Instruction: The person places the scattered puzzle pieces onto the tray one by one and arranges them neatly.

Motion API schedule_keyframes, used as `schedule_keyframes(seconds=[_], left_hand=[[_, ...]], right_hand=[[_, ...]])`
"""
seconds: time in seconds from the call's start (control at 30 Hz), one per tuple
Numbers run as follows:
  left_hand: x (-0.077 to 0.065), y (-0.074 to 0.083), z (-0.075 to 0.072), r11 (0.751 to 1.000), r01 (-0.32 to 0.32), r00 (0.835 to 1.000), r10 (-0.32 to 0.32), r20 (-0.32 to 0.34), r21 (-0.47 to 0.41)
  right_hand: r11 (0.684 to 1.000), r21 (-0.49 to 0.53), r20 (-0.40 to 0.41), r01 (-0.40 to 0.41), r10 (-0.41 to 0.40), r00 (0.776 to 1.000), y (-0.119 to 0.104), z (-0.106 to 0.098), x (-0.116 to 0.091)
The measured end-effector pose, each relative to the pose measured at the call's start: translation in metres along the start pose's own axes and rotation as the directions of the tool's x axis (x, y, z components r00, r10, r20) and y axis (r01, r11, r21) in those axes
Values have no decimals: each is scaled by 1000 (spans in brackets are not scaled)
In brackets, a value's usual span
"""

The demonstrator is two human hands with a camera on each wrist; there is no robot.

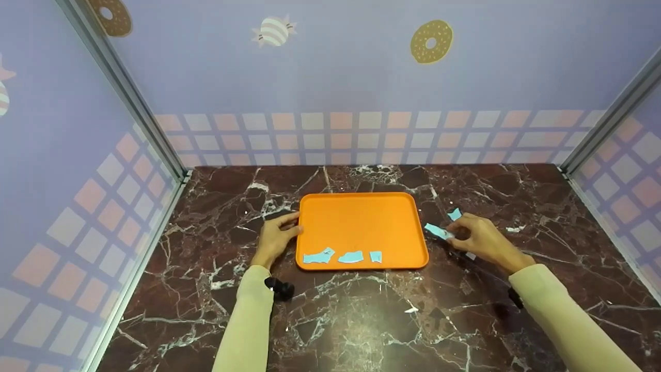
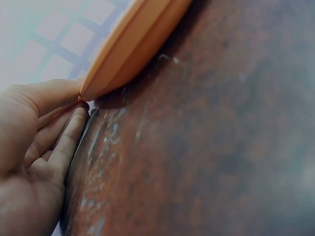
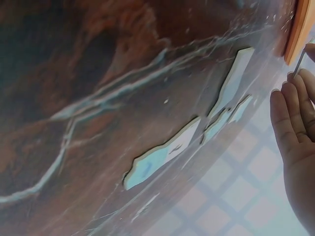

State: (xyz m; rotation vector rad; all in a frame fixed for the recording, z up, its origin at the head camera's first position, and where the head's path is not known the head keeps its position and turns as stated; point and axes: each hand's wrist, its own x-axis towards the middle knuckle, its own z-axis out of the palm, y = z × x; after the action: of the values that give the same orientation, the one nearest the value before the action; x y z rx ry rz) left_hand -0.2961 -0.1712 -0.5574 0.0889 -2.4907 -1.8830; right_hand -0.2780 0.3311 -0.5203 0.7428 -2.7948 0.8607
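An orange tray (image 1: 361, 222) lies on the table, and my left hand (image 1: 273, 240) grips its left rim, thumb above and fingers underneath at the edge (image 2: 133, 49). Along the tray's near side sit flat jagged light-blue puzzle-like pieces: a long one (image 1: 317, 257), a middle one (image 1: 351, 257) and a small one (image 1: 376, 256). To the right of the tray, my right hand (image 1: 483, 237) pinches another light-blue piece (image 1: 436, 231), seen edge-on as a thin strip (image 3: 299, 62) in the right wrist view. A loose piece (image 1: 454, 214) lies just beyond those fingers.
Several jagged pieces, among them a pale blue and white one (image 3: 162, 152) and a long one (image 3: 234, 78), lie on the dark marbled table (image 1: 330, 320) near my right hand. Patterned panels, including the back wall (image 1: 351, 67), enclose the table on three sides.
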Motion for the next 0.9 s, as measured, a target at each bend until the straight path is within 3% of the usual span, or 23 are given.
schedule_keyframes(seconds=[0.23, 0.63, 0.9], left_hand=[[2, -1, 1, 1000, -4, 1000, 4, -10, -8], [2, -1, 1, 1000, -17, 1000, 17, -13, -10], [1, -1, 2, 999, -33, 999, 33, -11, -18]], right_hand=[[1000, 5, 15, 26, -26, 1000, -8, 4, 3], [989, 9, 5, 150, -150, 989, -19, 15, 9], [984, 34, 56, 177, -178, 982, -28, 21, 13]])
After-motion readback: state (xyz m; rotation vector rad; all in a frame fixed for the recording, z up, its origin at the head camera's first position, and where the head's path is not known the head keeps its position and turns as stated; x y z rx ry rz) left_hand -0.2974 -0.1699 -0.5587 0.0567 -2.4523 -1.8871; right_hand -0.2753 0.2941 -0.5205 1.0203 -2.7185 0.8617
